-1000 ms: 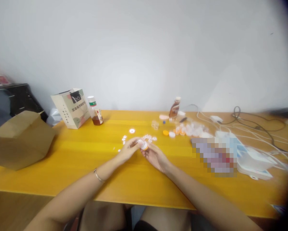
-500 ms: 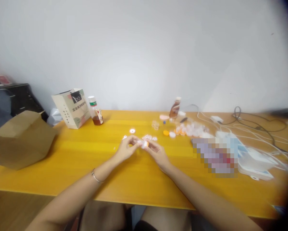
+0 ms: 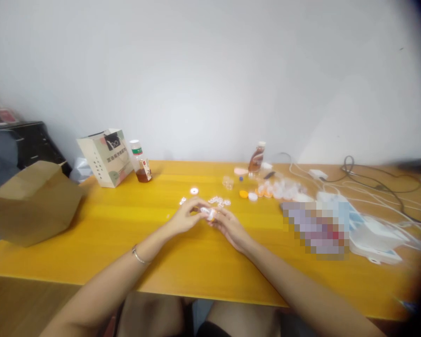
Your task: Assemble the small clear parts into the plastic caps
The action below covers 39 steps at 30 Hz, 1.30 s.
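My left hand (image 3: pixel 185 217) and my right hand (image 3: pixel 229 227) meet over the middle of the yellow table (image 3: pixel 196 262). Both pinch a small clear container with an orange cap (image 3: pixel 209 213) between their fingertips. A silver bangle (image 3: pixel 138 255) sits on my left wrist. Just beyond the hands lie several small white round pieces (image 3: pixel 219 201) and one white ring (image 3: pixel 194 190).
A paper gift bag (image 3: pixel 105 157) and a brown-liquid bottle (image 3: pixel 140 162) stand at the back left. A cardboard box (image 3: pixel 31 201) overhangs the left edge. A second bottle (image 3: pixel 256 157), orange caps (image 3: pixel 244 194), clear cups (image 3: pixel 284 188), cables (image 3: pixel 372 187) and white devices (image 3: pixel 375 236) fill the right.
Both hands stayed together over the table's middle. The fingers shifted around the small orange-capped container, turning it, and the hands closed in a little tighter.
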Motion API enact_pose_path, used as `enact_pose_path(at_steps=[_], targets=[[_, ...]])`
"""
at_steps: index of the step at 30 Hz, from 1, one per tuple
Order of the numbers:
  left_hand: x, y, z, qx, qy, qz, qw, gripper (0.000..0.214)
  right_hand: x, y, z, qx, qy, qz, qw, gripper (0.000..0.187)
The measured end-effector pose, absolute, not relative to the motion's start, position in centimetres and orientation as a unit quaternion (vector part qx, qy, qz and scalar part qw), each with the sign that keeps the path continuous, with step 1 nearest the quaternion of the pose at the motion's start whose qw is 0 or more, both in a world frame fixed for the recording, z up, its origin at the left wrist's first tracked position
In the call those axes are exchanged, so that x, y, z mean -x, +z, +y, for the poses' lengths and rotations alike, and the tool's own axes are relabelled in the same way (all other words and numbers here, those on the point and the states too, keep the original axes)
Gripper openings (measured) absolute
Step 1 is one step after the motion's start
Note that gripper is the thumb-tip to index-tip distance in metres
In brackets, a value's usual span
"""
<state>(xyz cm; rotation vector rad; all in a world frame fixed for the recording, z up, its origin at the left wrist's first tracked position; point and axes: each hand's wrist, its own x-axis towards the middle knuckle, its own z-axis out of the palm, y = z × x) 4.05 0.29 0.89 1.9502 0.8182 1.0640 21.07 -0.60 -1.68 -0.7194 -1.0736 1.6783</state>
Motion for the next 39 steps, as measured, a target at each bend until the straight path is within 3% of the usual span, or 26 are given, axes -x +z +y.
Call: enact_pose_path(at_steps=[5,10,34,39], targets=[[-4.5,0.0,0.5,-0.729,0.431,0.311,0.432,0.057,-21.1,-1.7,-0.6,0.270,0.713,-0.418,0.494,0.021],[-5.4,-0.9,0.7,-0.694,0.432,0.345,0.462,0.027,-21.1,-1.9,-0.6,0.266,0.715,-0.405,0.504,0.016],[-6.1,-0.3,-0.6,-0.671,0.469,0.336,0.465,0.023,-21.1,-1.5,-1.6,0.215,0.754,-0.377,0.493,0.012],[-6.6,-0.4,-0.6,-0.656,0.507,0.371,0.418,0.023,-20.4,-2.0,-1.2,0.233,0.693,-0.415,0.542,0.013]])
